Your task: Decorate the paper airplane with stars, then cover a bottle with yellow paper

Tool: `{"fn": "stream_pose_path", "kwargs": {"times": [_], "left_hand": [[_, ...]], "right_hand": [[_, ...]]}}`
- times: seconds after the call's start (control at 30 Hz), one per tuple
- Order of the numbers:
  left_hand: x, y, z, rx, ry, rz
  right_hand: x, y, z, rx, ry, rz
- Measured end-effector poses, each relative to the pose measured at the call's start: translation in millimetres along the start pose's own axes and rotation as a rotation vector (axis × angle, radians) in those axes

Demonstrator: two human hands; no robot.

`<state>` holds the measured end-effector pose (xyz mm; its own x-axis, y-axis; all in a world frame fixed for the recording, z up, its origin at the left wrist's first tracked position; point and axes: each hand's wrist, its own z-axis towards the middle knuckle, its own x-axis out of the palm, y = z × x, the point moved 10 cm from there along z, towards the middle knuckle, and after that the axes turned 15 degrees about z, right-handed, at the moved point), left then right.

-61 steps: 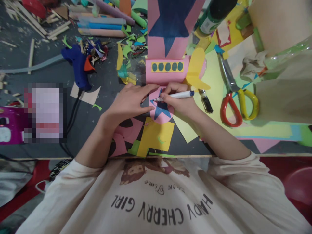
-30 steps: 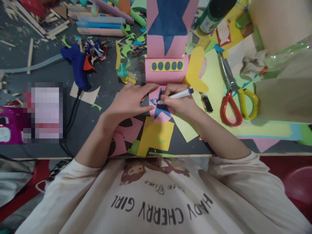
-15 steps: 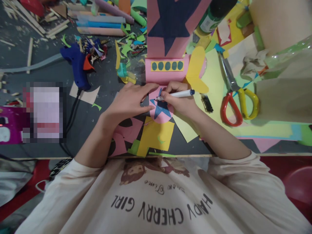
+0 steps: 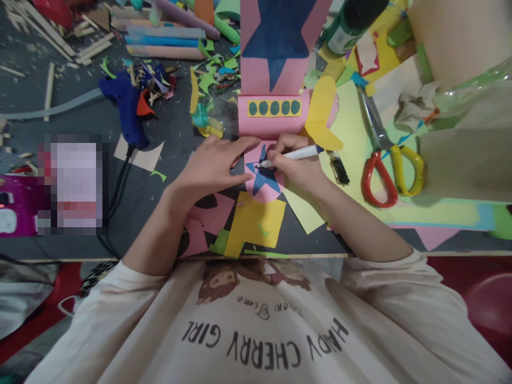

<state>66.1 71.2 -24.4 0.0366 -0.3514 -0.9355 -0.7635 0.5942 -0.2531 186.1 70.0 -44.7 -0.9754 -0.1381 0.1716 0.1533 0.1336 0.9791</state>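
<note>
My right hand (image 4: 298,160) is closed round a white marker with a dark blue end (image 4: 299,153). The marker's tip touches a blue star (image 4: 267,178) on a rounded pink paper piece (image 4: 264,196); a small part inside the star's outline still shows pink. My left hand (image 4: 218,162) lies flat at the left edge of that piece, thumb and forefinger spread apart, with the other fingers partly hidden. Just beyond both hands is a pink paper roll (image 4: 272,125) bearing a yellow strip with dark green dots (image 4: 274,108). Behind it stands a pink sheet with a large blue star (image 4: 276,40).
Scissors with red and yellow handles (image 4: 388,160) lie at the right, near a black clip-like piece (image 4: 339,168). A blue glue gun (image 4: 130,106) rests at left. Yellow paper (image 4: 260,221) and pink scraps (image 4: 212,213) lie in front. A dark bottle (image 4: 352,26) stands behind.
The marker has tilted slightly and its tip has shifted a little over the star. The large pink star sheet behind has moved slightly left. My left hand stays in place.
</note>
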Motion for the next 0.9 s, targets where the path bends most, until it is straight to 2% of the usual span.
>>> {"fn": "stream_pose_path", "kwargs": {"times": [0.1,0.43,0.67,0.9], "left_hand": [[0.0,0.1,-0.4,0.002,-0.003,-0.002],[2.1,1.0,0.2,-0.022,0.028,0.01],[-0.2,-0.2,-0.5,-0.014,0.018,0.001],[2.3,0.5,0.5,-0.003,0.003,0.006]], "right_hand": [[-2.8,-0.7,0.3,0.001,-0.028,-0.024],[4.5,1.3,0.3,-0.002,0.03,-0.01],[8.2,-1.7,-1.4,0.08,0.077,-0.029],[4.4,-1.4,1.2,0.033,0.044,0.048]]}}
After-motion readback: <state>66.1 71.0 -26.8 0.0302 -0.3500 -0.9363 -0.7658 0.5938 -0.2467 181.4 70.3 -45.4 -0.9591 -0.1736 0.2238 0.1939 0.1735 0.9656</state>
